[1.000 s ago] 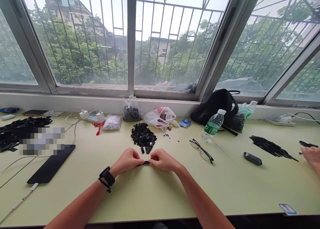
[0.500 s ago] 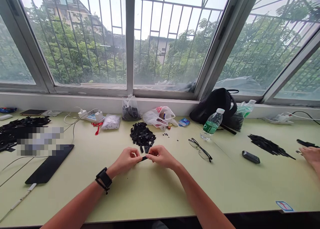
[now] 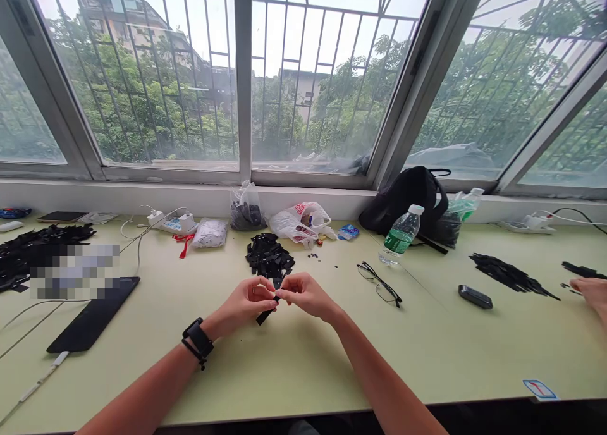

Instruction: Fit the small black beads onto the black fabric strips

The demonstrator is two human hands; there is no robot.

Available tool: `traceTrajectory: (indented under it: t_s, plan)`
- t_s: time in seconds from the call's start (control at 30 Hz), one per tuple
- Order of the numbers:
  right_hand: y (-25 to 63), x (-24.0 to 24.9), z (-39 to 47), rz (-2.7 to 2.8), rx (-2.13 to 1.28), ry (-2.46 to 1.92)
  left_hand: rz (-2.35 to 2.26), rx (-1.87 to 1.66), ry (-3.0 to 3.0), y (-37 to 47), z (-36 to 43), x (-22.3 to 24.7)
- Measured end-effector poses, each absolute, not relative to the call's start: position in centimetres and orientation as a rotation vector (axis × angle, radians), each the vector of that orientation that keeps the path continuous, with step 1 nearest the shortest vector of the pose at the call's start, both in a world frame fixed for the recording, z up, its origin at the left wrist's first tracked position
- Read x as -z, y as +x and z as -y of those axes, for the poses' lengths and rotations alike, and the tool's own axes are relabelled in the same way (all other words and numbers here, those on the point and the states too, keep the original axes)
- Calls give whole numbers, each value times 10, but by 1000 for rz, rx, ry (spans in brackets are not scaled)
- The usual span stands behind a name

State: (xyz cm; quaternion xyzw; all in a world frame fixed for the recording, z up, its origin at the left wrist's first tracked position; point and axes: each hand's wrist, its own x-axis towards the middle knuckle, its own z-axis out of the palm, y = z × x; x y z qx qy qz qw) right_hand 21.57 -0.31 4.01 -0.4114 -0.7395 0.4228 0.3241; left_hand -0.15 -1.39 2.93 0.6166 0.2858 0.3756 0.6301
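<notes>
Both hands meet over the pale green table [image 3: 303, 359], just in front of a pile of short black strips [image 3: 268, 255]. Between them is a black strip [image 3: 263, 317], slanting down to the left. My left hand [image 3: 249, 300], with a black watch [image 3: 198, 338] on its wrist, pinches the strip. The fingertips of my right hand [image 3: 306, 296] are closed on its upper end, touching the left fingertips. Any small part between the fingertips is too small to make out.
Eyeglasses [image 3: 379, 284], a water bottle [image 3: 402, 236] and a black case [image 3: 475, 296] lie to the right. A black phone [image 3: 95, 315] with a cable is at left. Plastic bags [image 3: 301, 223] stand behind. Another person's hand [image 3: 590, 291] is at the right edge.
The black strip between my hands has turned from nearly level to a steeper slant, and more of it shows. My hands have drawn closer together.
</notes>
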Motion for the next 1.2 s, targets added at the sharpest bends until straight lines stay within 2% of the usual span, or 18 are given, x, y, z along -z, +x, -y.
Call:
traceTrajectory:
  t_s: [0.23,0.53,0.67,1.2]
  plan:
    - [242,-57,-2,1755,-1054,-1200,-705,-857,1475,-3,10,-28]
    - [292,-48,-14,2116,-1133,-1553,-804,-814,1435,-3,10,-27]
    - [300,-47,-15,2144,-1208,-1563,-805,-824,1413,-2,8,-24]
    - [281,-48,-8,2139,-1137,-1466,-768,-864,1368,-3,9,-26]
